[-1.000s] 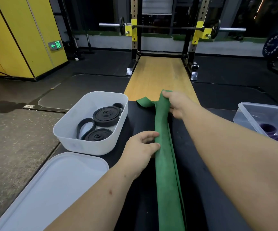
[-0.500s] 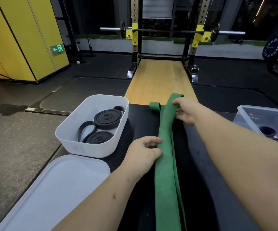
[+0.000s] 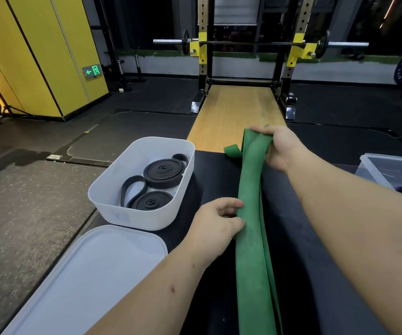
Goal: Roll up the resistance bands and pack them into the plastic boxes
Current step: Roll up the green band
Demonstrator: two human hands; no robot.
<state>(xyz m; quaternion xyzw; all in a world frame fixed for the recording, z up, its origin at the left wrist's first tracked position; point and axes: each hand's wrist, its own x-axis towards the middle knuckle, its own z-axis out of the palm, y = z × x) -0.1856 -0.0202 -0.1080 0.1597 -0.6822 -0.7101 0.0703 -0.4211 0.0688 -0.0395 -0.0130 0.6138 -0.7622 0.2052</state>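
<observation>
done: black rolls (image 3: 165, 171) in white box (image 3: 134, 213) | green band (image 3: 250, 213): unrolled along tabletop (image 3: 214, 175) | left hand (image 3: 215, 221) pinches its middle, right hand (image 3: 279, 148) grips its far end | to do: roll, pack

Dim, even light is falling on the white box (image 3: 113, 197), while the room behind it is sinking into darkness. Far left of the box a warm orange glow is showing, and wide-angle distortion is bending lines
</observation>
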